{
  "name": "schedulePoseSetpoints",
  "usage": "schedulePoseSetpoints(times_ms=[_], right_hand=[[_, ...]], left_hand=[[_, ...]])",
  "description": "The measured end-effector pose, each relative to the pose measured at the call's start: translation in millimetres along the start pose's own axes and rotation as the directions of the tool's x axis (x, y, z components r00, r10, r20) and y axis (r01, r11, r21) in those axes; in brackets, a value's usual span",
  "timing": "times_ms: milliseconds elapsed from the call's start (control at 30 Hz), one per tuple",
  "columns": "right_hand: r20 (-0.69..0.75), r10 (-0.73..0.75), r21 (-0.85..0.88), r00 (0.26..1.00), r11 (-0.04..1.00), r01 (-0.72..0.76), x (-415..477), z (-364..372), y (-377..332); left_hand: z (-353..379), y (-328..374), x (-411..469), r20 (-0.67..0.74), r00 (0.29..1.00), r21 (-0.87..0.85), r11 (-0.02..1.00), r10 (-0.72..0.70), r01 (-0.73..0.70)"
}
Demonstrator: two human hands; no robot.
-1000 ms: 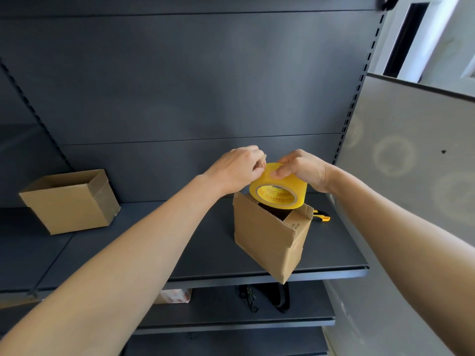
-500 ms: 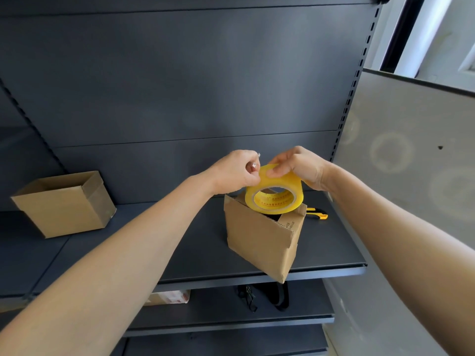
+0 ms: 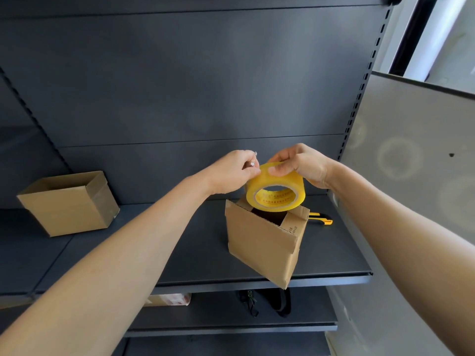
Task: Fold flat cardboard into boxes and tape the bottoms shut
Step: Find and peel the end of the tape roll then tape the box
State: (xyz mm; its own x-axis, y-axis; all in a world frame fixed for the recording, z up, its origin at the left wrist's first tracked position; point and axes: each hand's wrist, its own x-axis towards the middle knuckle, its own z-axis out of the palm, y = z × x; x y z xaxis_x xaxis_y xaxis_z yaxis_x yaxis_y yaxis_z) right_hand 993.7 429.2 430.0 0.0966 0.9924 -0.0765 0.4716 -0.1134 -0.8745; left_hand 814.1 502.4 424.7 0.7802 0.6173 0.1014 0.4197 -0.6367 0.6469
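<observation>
A yellow roll of tape point(image 3: 276, 187) is held in the air just above a brown cardboard box point(image 3: 262, 242) that stands on the dark shelf point(image 3: 195, 253), one corner past the shelf's front edge. My right hand point(image 3: 299, 165) grips the roll from above, thumb on its outer face. My left hand point(image 3: 235, 170) pinches at the roll's upper left edge, where a small piece of clear tape shows between its fingertips. The box's top is open, its inside dark.
A second cardboard box point(image 3: 68, 202) sits at the shelf's left. A yellow and black utility knife point(image 3: 321, 218) lies behind the near box. A grey panel point(image 3: 411, 176) stands at the right. Lower shelves hold a small carton point(image 3: 169, 299) and black straps point(image 3: 267, 301).
Both hands and the roll have shifted slightly upward and the roll has turned more upright. My left fingers have pulled a short tape end off the roll.
</observation>
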Motion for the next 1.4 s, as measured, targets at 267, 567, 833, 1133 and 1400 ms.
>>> schedulePoseSetpoints(times_ms=[267,567,833,1133,1400], right_hand=[[0.029,-0.014,0.037,0.999,0.999,0.013,3.3,-8.0,-1.8],[-0.029,-0.006,0.026,1.0,1.0,0.007,2.2,-9.1,-7.6],[-0.052,0.014,-0.037,0.999,0.999,-0.016,-3.2,-3.0,-9.1],[0.002,0.035,-0.06,0.999,0.998,-0.035,-8.0,-1.6,-8.9],[0.112,0.017,-0.009,0.994,1.0,-0.016,-10.7,-2.0,-5.6]], left_hand=[[-3.1,11.4,0.7,-0.003,0.999,0.123,0.992,0.037,-0.036],[3.8,19.1,-1.0,-0.178,0.932,0.434,0.875,0.315,-0.213],[5.6,17.4,-2.2,-0.235,0.953,0.267,0.955,0.194,-0.128],[-1.4,15.3,-3.2,-0.128,0.991,-0.04,0.999,-0.026,0.021],[2.7,17.3,-6.0,-0.009,1.0,0.104,0.995,-0.005,0.006]])
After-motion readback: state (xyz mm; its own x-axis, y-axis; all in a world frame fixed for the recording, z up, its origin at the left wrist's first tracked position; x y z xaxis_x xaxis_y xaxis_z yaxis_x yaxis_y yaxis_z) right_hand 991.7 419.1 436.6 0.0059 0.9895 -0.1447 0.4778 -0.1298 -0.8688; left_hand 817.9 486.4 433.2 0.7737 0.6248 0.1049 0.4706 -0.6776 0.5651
